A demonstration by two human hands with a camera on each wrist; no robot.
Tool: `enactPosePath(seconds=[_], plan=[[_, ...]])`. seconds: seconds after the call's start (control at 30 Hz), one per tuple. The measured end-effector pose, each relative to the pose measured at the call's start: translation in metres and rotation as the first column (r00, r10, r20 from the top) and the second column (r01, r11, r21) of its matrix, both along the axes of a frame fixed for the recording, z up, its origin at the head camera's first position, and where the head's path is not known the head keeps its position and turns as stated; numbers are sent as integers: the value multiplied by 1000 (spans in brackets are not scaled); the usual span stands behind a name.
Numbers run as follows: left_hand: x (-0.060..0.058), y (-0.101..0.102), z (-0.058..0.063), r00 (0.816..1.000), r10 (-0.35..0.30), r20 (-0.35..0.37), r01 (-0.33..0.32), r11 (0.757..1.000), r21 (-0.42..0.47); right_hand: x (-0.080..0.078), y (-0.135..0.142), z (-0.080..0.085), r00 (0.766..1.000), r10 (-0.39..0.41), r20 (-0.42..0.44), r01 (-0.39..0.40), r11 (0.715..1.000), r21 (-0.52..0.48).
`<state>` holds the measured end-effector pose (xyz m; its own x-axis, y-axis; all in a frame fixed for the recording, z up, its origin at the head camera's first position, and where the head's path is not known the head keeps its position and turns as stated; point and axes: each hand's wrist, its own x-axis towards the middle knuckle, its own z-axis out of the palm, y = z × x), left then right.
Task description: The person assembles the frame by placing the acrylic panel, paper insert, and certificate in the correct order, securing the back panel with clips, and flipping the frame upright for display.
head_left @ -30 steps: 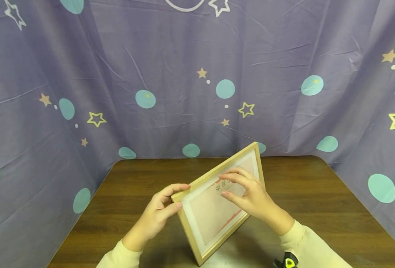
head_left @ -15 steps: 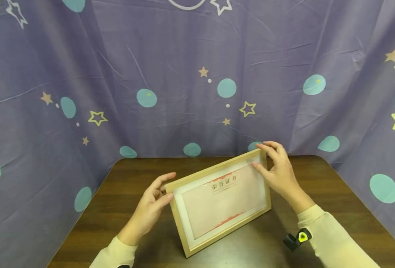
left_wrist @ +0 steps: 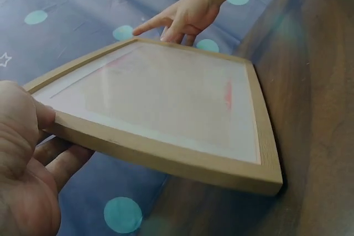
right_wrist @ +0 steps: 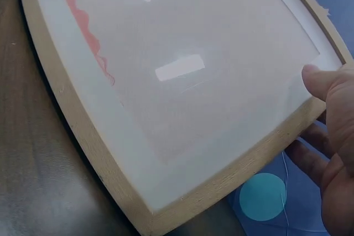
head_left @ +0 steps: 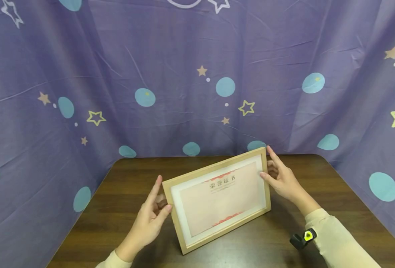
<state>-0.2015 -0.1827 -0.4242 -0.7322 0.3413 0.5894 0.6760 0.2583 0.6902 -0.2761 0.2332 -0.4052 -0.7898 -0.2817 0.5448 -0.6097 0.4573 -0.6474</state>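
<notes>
A light wooden picture frame [head_left: 214, 166] leans back on its lower edge on the table, its left end nearer me. Behind its clear front lies a pale certificate [head_left: 224, 203] with red borders, dark Chinese characters and a white mat around it. My left hand [head_left: 147, 221] holds the frame's left side, thumb at the front edge and other fingers behind, as the left wrist view confirms. At the opposite side my right hand [head_left: 286, 182] grips the frame, its thumb [right_wrist: 318, 81] over the front border in the right wrist view. The frame's back is hidden.
The dark brown wooden table [head_left: 318, 186] spreads around the frame, with rounded far corners. A purple curtain [head_left: 184, 56] printed with stars and teal dots surrounds its back and sides. A black strap device [head_left: 306, 238] sits by my right cuff.
The frame has turned from steeply tilted to more level, its right end lowered and its face toward me. My right hand has moved from before the glass to the right side; the left slid lower.
</notes>
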Motion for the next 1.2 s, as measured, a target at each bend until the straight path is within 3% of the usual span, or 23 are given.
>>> enactPosePath(seconds=[0.1,0.2,0.47,0.63,0.83,0.97,1.2], plan=[[-4,0,1,994,57,-89,-59,998,-21,4,-1,-1,999,-4,-42,5,1000,13],[-11,-1,3,991,76,-113,-78,997,-15,9,-1,-3,998,-6,-62,7,1000,5],[-41,-2,4,1000,22,-12,-22,1000,11,20,3,-4,996,9,-92,-13,999,-50],[-52,6,25,999,23,41,-23,1000,-7,21,5,-6,994,9,-110,-16,998,-62],[-83,8,25,997,21,71,-20,1000,-18,17,2,-7,989,-58,-139,44,994,-99],[-94,12,38,998,9,65,-6,999,-47,12,0,-6,991,-91,-98,81,991,-103],[-117,14,41,995,46,91,-40,997,-67,-19,3,-15,992,-104,-79,95,990,-101]])
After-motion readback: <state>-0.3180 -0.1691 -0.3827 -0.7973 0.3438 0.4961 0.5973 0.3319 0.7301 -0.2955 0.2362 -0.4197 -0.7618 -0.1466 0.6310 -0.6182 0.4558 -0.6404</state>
